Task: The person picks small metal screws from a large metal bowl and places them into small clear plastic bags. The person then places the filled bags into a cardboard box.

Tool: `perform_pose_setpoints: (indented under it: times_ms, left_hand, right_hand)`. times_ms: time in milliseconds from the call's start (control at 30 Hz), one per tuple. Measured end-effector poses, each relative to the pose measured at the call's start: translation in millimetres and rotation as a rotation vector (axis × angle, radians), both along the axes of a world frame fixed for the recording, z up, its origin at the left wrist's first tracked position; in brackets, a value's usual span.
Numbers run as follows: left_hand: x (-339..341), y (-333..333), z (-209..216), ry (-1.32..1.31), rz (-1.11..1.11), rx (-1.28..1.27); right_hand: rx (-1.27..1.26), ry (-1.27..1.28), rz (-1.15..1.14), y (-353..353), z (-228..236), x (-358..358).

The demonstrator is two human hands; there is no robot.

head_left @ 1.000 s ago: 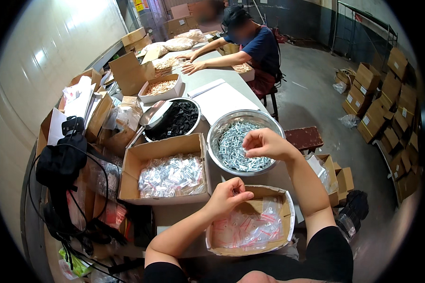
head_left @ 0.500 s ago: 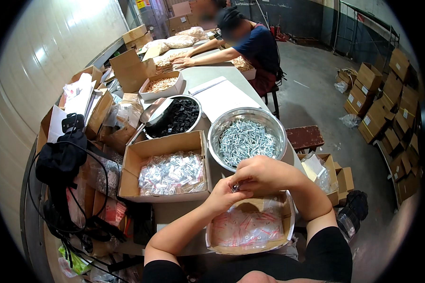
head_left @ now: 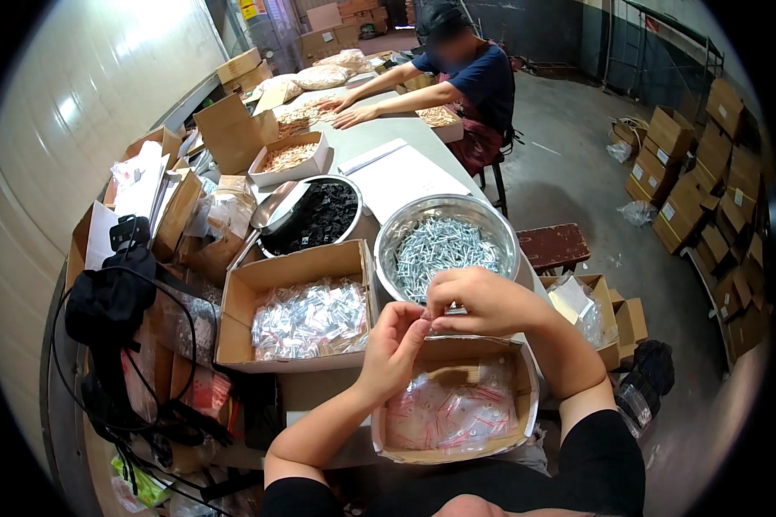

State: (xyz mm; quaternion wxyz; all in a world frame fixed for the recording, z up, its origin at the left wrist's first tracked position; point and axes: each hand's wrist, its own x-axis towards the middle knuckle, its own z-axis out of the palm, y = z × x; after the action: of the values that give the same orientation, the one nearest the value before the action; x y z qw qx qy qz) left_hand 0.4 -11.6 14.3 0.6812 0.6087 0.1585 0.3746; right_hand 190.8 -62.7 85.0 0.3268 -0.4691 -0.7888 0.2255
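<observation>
My left hand (head_left: 390, 349) and my right hand (head_left: 481, 302) meet fingertip to fingertip between the steel bowl and the near box. Both are closed in a pinch on one small thing, mostly hidden by the fingers and too small to name. Just beyond the right hand, a steel bowl (head_left: 510, 274) holds many silvery screws (head_left: 444, 250). Below the hands is an open cardboard box (head_left: 526, 405) with flat clear zip bags (head_left: 457, 414) edged in red. To the left, a larger cardboard box (head_left: 233, 323) holds many small clear bags (head_left: 310, 319) with metal pieces inside.
Farther back are a bowl of black parts (head_left: 323, 215), a metal scoop (head_left: 272, 207), white paper (head_left: 405, 177) and a box of tan pieces (head_left: 289, 157). A co-worker (head_left: 483, 90) reaches over the far table. Black straps and a cable (head_left: 112, 293) crowd the left; cartons (head_left: 690, 207) stand right.
My hands have shifted slightly up and away from the near box, and the fingertips have come together. A silvery bit that showed between them is now out of sight. The co-worker sits more upright.
</observation>
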Motion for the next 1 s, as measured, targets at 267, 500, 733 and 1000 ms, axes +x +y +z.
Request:
perform_pose_setpoints:
  times_ms: [267, 500, 733, 1000]
  left_hand:
    - [-18, 2, 14, 0.126, 0.009, 0.041]
    - [-16, 5, 10, 0.018, -0.022, -0.065]
    - [-31, 37, 28, -0.241, 0.428, 0.129]
    - [0, -5, 29, 0.263, -0.443, 1.268]
  right_hand:
    - [-0.230, 0.167, 0.043, 4, -1, -5]
    - [-0.209, 0.245, 0.171, 11, -17, -11]
    - [-0.259, 0.431, 0.103, 15, -13, 15]
    - [-0.156, -0.371, -0.530, 47, -67, 66]
